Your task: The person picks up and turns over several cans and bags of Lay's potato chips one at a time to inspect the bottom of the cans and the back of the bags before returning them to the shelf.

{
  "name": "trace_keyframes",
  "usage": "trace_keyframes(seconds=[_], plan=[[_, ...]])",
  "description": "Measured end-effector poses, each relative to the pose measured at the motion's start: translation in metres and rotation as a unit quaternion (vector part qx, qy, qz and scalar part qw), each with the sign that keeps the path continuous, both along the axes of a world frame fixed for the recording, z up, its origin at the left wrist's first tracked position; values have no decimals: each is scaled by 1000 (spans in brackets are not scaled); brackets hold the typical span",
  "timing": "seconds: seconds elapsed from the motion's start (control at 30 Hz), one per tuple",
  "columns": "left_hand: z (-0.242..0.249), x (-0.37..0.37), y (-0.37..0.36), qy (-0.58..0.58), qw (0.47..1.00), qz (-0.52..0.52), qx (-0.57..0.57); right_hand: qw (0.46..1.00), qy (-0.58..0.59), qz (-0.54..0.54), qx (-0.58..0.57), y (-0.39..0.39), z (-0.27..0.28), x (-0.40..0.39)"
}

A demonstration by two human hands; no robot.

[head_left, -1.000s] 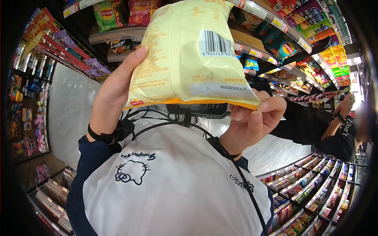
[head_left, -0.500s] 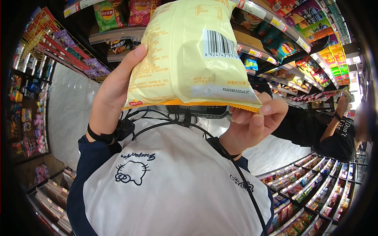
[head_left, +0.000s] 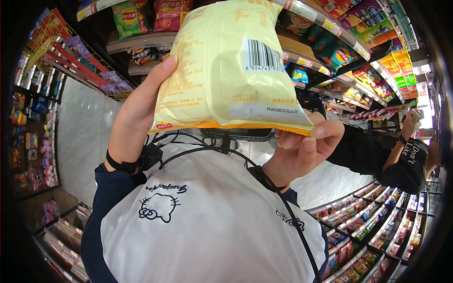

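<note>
A pale yellow bag of chips (head_left: 222,70) fills the upper middle of the head view, its printed back with the barcode facing me. My left hand (head_left: 144,96) grips its left side, thumb on the near face and the other fingers hidden behind. At the lower right corner, my right hand (head_left: 309,146) pinches the orange crimped edge between thumb and fingers. The top of the bag runs out of the frame.
Snack shelves (head_left: 302,61) with chip bags stand ahead and to the right. A wire rack (head_left: 71,52) is at the left. A person in a black shirt (head_left: 401,160) stands at the right. A dark basket (head_left: 250,134) shows behind the bag.
Both hands keep the same hold on the chip bag, which has barely shifted. The person at the right has moved slightly.
</note>
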State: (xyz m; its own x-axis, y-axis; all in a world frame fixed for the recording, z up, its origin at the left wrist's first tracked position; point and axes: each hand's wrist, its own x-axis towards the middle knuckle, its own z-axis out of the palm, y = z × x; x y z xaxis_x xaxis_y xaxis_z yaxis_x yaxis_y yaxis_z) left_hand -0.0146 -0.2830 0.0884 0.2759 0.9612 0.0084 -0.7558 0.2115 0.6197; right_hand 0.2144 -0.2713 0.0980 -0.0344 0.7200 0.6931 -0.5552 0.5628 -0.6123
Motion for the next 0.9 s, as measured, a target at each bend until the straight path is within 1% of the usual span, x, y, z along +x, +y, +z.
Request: trace_keyframes(seconds=[0.2, 0.3, 0.33, 0.4, 0.47, 0.57, 0.6, 0.67, 0.8, 0.9], plan=[[-2, 0, -1, -7, 1000, -10, 4, 1000, -8, -7, -9, -3, 2, 0], [-3, 0, -2, -11, 1000, -16, -6, 997, -47, -59, 26, 1, 1, -2], [-2, 0, -2, -11, 1000, -20, -8, 997, -43, -58, 20, 0, 1, -3], [-3, 3, -4, 11, 1000, 8, -11, 998, -31, -57, 11, -1, 0, -3], [-3, 4, -5, 19, 999, 24, -23, 999, -3, -31, -19, -1, -1, -4], [-11, 1, -3, -14, 999, -10, -29, 999, 9, -4, -43, -2, -4, -1], [-13, 0, -2, -9, 1000, -7, -27, 999, 14, 4, -49, -2, -4, -2], [-16, -1, 0, -1, 1000, 2, -19, 999, 13, 13, -49, 0, -5, -2], [-13, 4, -4, 18, 996, 57, -69, 998, 16, 16, -55, 0, -9, 0], [-14, 6, -2, 25, 996, 64, -63, 996, 32, 41, -67, 1, -10, 2]])
